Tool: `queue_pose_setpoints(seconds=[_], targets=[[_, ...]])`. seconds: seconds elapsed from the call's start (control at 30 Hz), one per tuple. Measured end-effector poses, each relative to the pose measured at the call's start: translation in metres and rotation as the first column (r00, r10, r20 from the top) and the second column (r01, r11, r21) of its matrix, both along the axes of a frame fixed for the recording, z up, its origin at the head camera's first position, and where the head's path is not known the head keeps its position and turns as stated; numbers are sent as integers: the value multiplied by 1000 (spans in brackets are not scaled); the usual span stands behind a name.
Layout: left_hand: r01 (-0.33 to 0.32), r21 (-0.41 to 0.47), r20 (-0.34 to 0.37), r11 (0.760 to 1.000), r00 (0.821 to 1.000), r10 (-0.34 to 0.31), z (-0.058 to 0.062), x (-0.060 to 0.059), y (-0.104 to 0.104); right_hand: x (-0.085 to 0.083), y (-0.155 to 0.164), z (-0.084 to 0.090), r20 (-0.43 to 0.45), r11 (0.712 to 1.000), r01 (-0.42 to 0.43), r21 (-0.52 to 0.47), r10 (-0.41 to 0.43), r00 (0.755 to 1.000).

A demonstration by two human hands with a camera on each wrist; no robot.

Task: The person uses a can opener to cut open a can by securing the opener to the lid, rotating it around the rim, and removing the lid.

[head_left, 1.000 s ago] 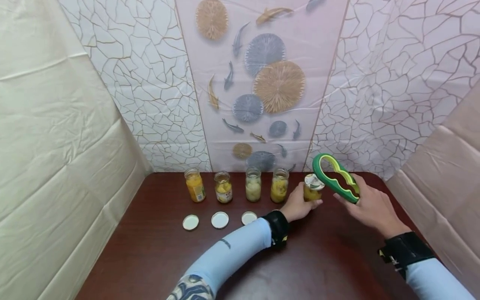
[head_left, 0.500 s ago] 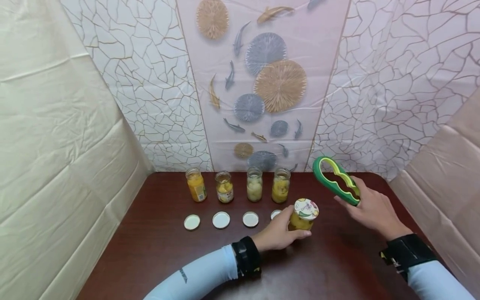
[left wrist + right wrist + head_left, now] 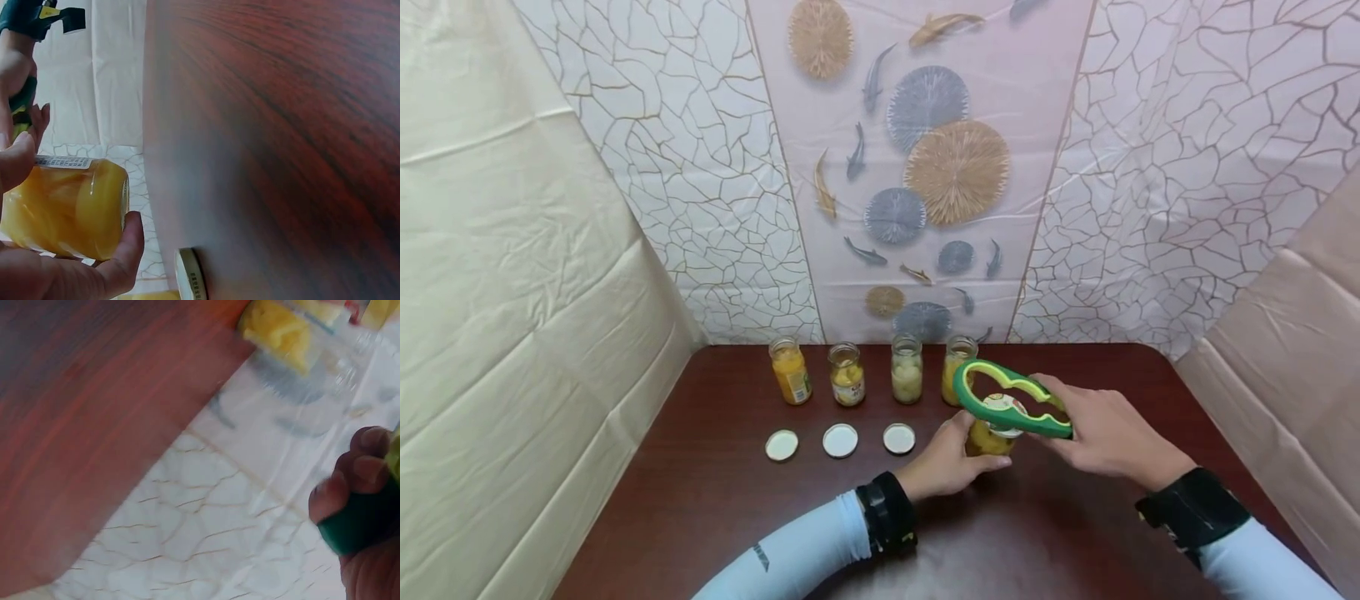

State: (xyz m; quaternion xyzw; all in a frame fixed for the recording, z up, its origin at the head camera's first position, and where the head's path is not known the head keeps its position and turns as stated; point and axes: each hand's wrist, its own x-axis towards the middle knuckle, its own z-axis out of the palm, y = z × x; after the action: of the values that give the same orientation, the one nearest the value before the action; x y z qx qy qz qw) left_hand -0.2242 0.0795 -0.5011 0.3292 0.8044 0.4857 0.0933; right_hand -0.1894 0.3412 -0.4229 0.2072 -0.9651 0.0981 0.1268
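My left hand (image 3: 942,458) grips a glass jar of yellow fruit (image 3: 988,443) round its side, above the table; its patterned white lid (image 3: 1000,403) is on. In the left wrist view the jar (image 3: 69,209) lies across my fingers, its base facing the table. My right hand (image 3: 1112,433) holds a green jar opener (image 3: 1022,423) by its handle end. Seen from the head, the opener's loop overlaps the lid, which shows through the opening. In the right wrist view, curled fingers (image 3: 328,497) wrap round the green handle (image 3: 359,522).
Along the table's (image 3: 715,500) back edge stand several lidless jars of fruit, from an orange one (image 3: 790,375) to a yellow one (image 3: 955,379) behind the opener. Before them lie white lids, such as the leftmost lid (image 3: 782,445). A patterned cloth (image 3: 925,250) hangs behind.
My left hand has brought the jar from the back right toward me and slightly left. My right hand has moved the opener left and down, over the jar's lid.
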Motion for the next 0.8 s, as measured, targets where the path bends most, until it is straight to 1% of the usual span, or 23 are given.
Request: queue_pose_setpoints(seconds=[0.1, 0.17, 0.33, 0.47, 0.6, 0.7, 0.8], targets=[[-4, 17, 3, 1000, 1000, 4, 0, 2, 0, 3, -10, 6, -3, 998, -32, 49, 32, 999], [-13, 21, 15, 1000, 1000, 12, 0, 3, 0, 6, -15, 8, 17, 997, -39, 64, 38, 999], [-32, -3, 25, 999, 999, 32, 1, 5, -1, 14, -25, 12, 47, 991, -40, 127, 34, 998], [-16, -23, 26, 1000, 1000, 16, 1, 5, -2, 22, -31, 15, 53, 985, -36, 168, 27, 998], [-21, -46, 11, 999, 1000, 21, 4, 5, -3, 26, -36, 17, 50, 983, -32, 183, 23, 998], [-47, -64, -17, 997, 999, 46, 6, 6, -4, 27, -40, 16, 35, 982, -34, 185, 28, 999], [-59, -71, -41, 996, 998, 57, 5, 8, -5, 27, -42, 13, 27, 982, -26, 187, 21, 999]])
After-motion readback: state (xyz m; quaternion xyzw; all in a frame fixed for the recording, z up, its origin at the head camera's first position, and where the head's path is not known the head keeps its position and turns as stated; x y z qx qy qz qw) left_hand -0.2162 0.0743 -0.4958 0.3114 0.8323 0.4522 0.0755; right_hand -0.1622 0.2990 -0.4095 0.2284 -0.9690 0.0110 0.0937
